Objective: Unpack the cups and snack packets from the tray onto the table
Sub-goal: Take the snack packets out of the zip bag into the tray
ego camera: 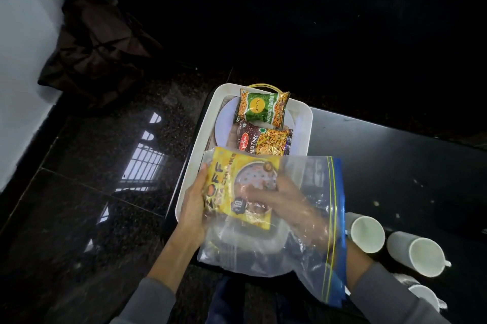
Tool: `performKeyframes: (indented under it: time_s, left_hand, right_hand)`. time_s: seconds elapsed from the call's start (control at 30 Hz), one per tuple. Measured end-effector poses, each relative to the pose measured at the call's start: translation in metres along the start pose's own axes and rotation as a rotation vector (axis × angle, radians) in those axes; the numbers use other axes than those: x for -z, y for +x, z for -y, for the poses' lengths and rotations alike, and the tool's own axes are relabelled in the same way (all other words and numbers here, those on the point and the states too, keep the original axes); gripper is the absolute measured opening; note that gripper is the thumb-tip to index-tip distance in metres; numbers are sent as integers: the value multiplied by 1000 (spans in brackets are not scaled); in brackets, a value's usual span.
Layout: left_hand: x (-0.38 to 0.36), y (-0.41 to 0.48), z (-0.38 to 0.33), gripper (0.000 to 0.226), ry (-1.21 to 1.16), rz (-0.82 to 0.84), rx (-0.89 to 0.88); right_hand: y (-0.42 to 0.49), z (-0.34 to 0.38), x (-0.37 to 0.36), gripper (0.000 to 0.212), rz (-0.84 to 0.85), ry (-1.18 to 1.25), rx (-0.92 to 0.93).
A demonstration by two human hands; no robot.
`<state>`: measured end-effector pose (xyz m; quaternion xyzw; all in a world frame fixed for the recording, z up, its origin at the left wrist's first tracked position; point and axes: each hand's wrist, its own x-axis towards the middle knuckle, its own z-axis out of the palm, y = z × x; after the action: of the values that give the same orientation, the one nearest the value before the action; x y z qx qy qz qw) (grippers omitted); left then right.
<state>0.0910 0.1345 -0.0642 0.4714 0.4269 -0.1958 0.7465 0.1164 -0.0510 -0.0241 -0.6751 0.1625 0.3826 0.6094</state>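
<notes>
The left hand [193, 202] is gripping the clear zip-top plastic bag [311, 218] from outside while the right hand [274, 192], reaching inside toward nine o'clock, is closing on the yellow foil snack packet [242, 186], best drawn straight out through the mouth.

Our left grip [193, 207] holds the zip bag [311, 242]; our right grip [274, 194] inside clasps the yellow packet [245, 186] above the tray [200, 144].

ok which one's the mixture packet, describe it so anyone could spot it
Start at the white tray on the dark table. Two snack packets lie in it beyond the plastic bag; the mixture packet is the nearer one. It is maroon with a red logo, while the packet behind it is green.
</notes>
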Motion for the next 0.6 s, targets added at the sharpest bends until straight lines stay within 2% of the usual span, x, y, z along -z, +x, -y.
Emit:
performKeyframes:
  time_s: [0.03,0.07,0.13,0.23,0.3,0.37,0.43,0.47,0.53,0.6]
  left_hand:
    - [-1,0,0,51,37,-9,0]
    - [0,2,1,51,55,4,6]
    - [4,2,-1,57,79,75,25]
    - [7,1,-9,90,254,124,69]
    - [4,3,-11,97,312,44,97]
    - [3,8,-12,70,278,-62,44]
    - [4,13,-17,29,162,-86,-27]
    - [7,14,-20,18,112,-85,-66]
    - [14,19,-21,18,44,-139,-119]
    - [20,22,-21,19,34,-232,-130]
  right_hand:
    - [0,0,-1,60,-52,3,-27]
    - [-2,0,-1,56,-94,2,-31]
    - [-3,0,6,35,-143,43,-28]
    - [-3,5,16,30,-206,104,-35]
    - [0,8,19,30,-238,82,-54]
    - [-2,10,23,27,-251,97,-76]
    - [-7,7,36,19,-262,120,-55]
    - [-12,4,43,14,-265,115,-16]
    - [-21,0,56,11,-267,144,80]
    - [-27,-1,64,18,-302,182,142]
